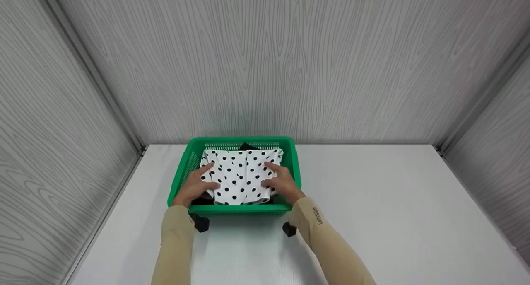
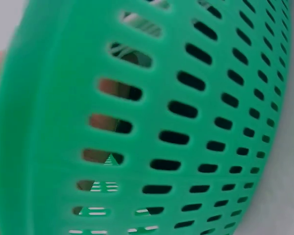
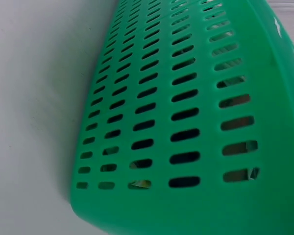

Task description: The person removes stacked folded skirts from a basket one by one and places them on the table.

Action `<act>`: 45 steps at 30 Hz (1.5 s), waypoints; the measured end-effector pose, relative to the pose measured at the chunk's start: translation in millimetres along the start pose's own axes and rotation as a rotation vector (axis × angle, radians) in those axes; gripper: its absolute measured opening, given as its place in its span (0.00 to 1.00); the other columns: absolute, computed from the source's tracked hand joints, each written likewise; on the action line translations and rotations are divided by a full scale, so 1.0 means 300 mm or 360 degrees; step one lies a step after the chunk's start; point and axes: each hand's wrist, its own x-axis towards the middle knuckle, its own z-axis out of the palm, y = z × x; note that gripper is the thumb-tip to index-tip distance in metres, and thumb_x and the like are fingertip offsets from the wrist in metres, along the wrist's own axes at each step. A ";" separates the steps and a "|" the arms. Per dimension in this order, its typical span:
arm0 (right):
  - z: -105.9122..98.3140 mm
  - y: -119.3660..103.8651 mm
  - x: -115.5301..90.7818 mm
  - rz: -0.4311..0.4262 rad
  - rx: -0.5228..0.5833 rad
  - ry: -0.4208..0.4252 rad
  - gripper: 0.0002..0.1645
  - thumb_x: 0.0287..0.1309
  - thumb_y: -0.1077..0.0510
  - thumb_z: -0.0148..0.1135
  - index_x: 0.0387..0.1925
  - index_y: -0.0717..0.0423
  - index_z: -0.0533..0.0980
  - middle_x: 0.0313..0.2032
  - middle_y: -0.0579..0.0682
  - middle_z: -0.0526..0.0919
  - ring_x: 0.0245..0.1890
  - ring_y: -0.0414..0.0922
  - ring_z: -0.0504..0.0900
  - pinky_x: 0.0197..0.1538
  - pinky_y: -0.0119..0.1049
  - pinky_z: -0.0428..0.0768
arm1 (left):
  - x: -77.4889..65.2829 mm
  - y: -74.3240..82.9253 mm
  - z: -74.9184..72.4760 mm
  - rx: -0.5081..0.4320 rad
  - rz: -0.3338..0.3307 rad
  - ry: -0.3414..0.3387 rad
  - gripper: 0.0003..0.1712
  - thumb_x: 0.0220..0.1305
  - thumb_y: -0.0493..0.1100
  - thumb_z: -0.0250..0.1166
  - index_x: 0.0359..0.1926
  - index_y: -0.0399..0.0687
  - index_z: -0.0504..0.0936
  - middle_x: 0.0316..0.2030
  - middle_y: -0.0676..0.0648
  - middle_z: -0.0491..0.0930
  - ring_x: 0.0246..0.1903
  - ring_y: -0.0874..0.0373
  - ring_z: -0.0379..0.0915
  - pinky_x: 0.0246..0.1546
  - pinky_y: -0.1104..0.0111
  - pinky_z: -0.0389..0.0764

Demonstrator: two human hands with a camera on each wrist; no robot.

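Note:
A folded white cloth with black polka dots (image 1: 238,177) lies in a green plastic basket (image 1: 240,209). My left hand (image 1: 194,185) reaches over the near left part of the rim, its index finger and thumb spread on the cloth's left side. On the opposite side, my right hand (image 1: 285,183) rests on the cloth in the same way, index finger and thumb apart. Dark fabric (image 1: 203,201) shows beneath the cloth. In both wrist views the slotted basket wall (image 2: 186,112) fills most of the picture and largely hides the hands.
The basket stands on a white table (image 1: 372,202), close to a grey wood-grain back panel (image 1: 265,69). Similar panels rise along the table's left and right sides. A small black piece (image 1: 201,223) sits under each wrist, in front of the basket.

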 end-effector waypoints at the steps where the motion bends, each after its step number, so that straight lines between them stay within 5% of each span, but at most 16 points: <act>1: -0.006 -0.002 -0.003 -0.0005 0.0000 0.0002 0.45 0.53 0.71 0.66 0.74 0.58 0.66 0.74 0.57 0.63 0.66 0.51 0.69 0.66 0.46 0.71 | -0.003 0.003 0.002 -0.0008 0.0014 0.0002 0.47 0.60 0.36 0.69 0.78 0.43 0.59 0.77 0.34 0.50 0.76 0.40 0.41 0.73 0.45 0.49; 14: -0.091 -0.047 -0.040 -0.0117 0.0040 0.0001 0.44 0.52 0.71 0.65 0.73 0.53 0.68 0.73 0.56 0.64 0.56 0.49 0.75 0.58 0.43 0.76 | -0.038 0.069 0.037 -0.0106 0.0153 0.0090 0.47 0.60 0.33 0.69 0.78 0.43 0.60 0.77 0.36 0.52 0.74 0.43 0.48 0.70 0.49 0.60; 18: -0.116 -0.054 -0.049 -0.0125 0.0036 0.0013 0.44 0.52 0.71 0.65 0.73 0.53 0.69 0.73 0.56 0.64 0.57 0.50 0.73 0.59 0.43 0.75 | -0.047 0.091 0.052 -0.0132 0.0172 0.0107 0.46 0.60 0.32 0.69 0.78 0.43 0.60 0.77 0.35 0.53 0.48 0.52 0.80 0.53 0.59 0.79; 21: -0.139 -0.060 -0.060 -0.0147 0.0039 0.0015 0.44 0.52 0.72 0.64 0.73 0.53 0.69 0.73 0.57 0.65 0.60 0.50 0.70 0.61 0.44 0.73 | -0.055 0.111 0.067 -0.0146 0.0182 0.0114 0.46 0.61 0.32 0.68 0.78 0.44 0.60 0.76 0.34 0.53 0.20 0.59 0.78 0.39 0.66 0.82; 24: -0.165 -0.066 -0.074 -0.0154 0.0062 0.0009 0.45 0.52 0.72 0.64 0.73 0.52 0.69 0.72 0.57 0.66 0.59 0.50 0.71 0.56 0.41 0.77 | -0.064 0.133 0.085 -0.0188 0.0188 0.0120 0.46 0.61 0.31 0.68 0.78 0.45 0.60 0.77 0.34 0.52 0.17 0.60 0.76 0.34 0.68 0.82; 32: -0.226 -0.076 -0.103 -0.0169 0.0081 0.0000 0.45 0.53 0.73 0.63 0.74 0.51 0.68 0.71 0.57 0.66 0.51 0.50 0.77 0.43 0.35 0.82 | -0.088 0.177 0.132 -0.0274 0.0261 0.0168 0.48 0.57 0.28 0.69 0.77 0.43 0.61 0.76 0.33 0.54 0.22 0.55 0.80 0.26 0.66 0.84; 33: -0.233 -0.077 -0.106 -0.0169 0.0081 0.0000 0.45 0.53 0.73 0.63 0.74 0.51 0.68 0.71 0.56 0.66 0.49 0.50 0.78 0.41 0.35 0.83 | -0.089 0.181 0.138 -0.0267 0.0270 0.0177 0.48 0.57 0.29 0.69 0.77 0.44 0.62 0.75 0.33 0.55 0.24 0.51 0.81 0.28 0.63 0.85; 36: -0.255 -0.078 -0.117 -0.0185 0.0087 -0.0003 0.46 0.53 0.73 0.63 0.74 0.51 0.67 0.71 0.57 0.66 0.48 0.49 0.79 0.41 0.35 0.83 | -0.090 0.188 0.153 -0.0228 0.0317 0.0198 0.48 0.57 0.30 0.71 0.77 0.44 0.63 0.76 0.35 0.56 0.51 0.45 0.80 0.53 0.54 0.80; 39: -0.275 -0.077 -0.128 -0.0208 0.0090 0.0000 0.46 0.52 0.73 0.62 0.74 0.52 0.67 0.71 0.58 0.66 0.48 0.49 0.80 0.41 0.35 0.83 | -0.087 0.193 0.171 -0.0204 0.0359 0.0216 0.48 0.56 0.32 0.72 0.77 0.44 0.63 0.76 0.38 0.57 0.72 0.43 0.57 0.71 0.49 0.58; 41: -0.289 -0.075 -0.135 -0.0224 0.0088 0.0004 0.46 0.52 0.73 0.62 0.74 0.53 0.67 0.71 0.59 0.66 0.49 0.49 0.79 0.41 0.34 0.83 | -0.089 0.200 0.183 -0.0206 0.0375 0.0218 0.48 0.55 0.32 0.72 0.77 0.44 0.63 0.76 0.38 0.58 0.76 0.43 0.48 0.73 0.48 0.51; 45: -0.315 -0.065 -0.149 -0.0244 0.0092 0.0014 0.46 0.51 0.74 0.62 0.74 0.54 0.67 0.72 0.60 0.65 0.51 0.50 0.78 0.42 0.33 0.82 | -0.097 0.215 0.209 -0.0243 0.0379 0.0208 0.48 0.55 0.31 0.71 0.76 0.44 0.64 0.76 0.38 0.57 0.74 0.43 0.52 0.72 0.47 0.55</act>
